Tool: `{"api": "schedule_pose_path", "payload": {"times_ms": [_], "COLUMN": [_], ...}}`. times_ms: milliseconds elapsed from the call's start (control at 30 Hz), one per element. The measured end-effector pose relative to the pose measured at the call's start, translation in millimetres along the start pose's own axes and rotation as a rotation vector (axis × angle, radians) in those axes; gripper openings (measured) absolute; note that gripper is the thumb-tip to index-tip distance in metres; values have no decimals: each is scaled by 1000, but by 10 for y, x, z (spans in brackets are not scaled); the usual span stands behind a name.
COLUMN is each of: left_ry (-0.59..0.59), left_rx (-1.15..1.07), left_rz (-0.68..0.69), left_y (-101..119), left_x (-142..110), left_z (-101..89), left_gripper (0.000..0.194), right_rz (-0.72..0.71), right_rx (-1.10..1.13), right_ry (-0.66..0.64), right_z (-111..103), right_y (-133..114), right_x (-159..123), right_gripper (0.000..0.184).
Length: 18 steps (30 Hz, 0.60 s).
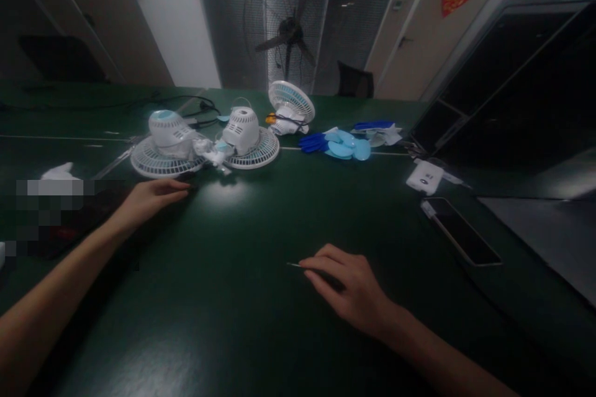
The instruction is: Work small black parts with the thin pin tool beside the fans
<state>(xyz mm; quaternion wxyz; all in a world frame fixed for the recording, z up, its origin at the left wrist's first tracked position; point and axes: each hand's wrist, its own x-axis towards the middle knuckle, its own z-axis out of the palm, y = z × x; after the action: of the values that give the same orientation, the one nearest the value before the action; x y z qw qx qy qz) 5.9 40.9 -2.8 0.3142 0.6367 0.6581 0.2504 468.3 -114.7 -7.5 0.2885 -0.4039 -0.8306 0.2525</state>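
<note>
My right hand (351,288) is above the green table at centre right, closed in a pinch. From its fingertips a thin metal-tipped tool (293,265) pokes out to the left; the rest is hidden in the hand, so its kind is unclear. My left hand (151,201) reaches in from the left with thumb and fingers pinched together. Something small and dark shows at those fingertips, too dim to name. Just beyond that hand, a white desk fan (170,136) lies grille down. Another white fan (244,136) rests the same way to its right.
A third small fan (291,108) stands tilted behind. Light-blue fan blades (349,146) and blue gloves (314,142) lie to its right. A white box-shaped device (424,177), a phone (460,229) and a laptop-like grey panel (540,236) are on the right. Black cables (153,99) run along the back left.
</note>
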Motion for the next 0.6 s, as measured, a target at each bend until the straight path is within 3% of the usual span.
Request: {"api": "schedule_pose_path", "payload": {"times_ms": [267, 400, 500, 600], "left_ry": [130, 206, 158, 23], "left_rx": [-174, -205, -217, -238], "left_rz": [-132, -138, -129, -121], "left_y": [62, 97, 179, 371], "left_x": [36, 46, 13, -97], "left_z": [142, 215, 265, 387], "left_gripper": [44, 44, 47, 44], "right_rz": [2, -5, -2, 18], "right_rx": [3, -2, -8, -10], "right_ry": [-3, 9, 6, 6], "right_z": [-3, -2, 4, 14], "right_y": [-14, -29, -35, -35], "right_x": [25, 31, 39, 49], "right_gripper": [23, 22, 22, 23]}}
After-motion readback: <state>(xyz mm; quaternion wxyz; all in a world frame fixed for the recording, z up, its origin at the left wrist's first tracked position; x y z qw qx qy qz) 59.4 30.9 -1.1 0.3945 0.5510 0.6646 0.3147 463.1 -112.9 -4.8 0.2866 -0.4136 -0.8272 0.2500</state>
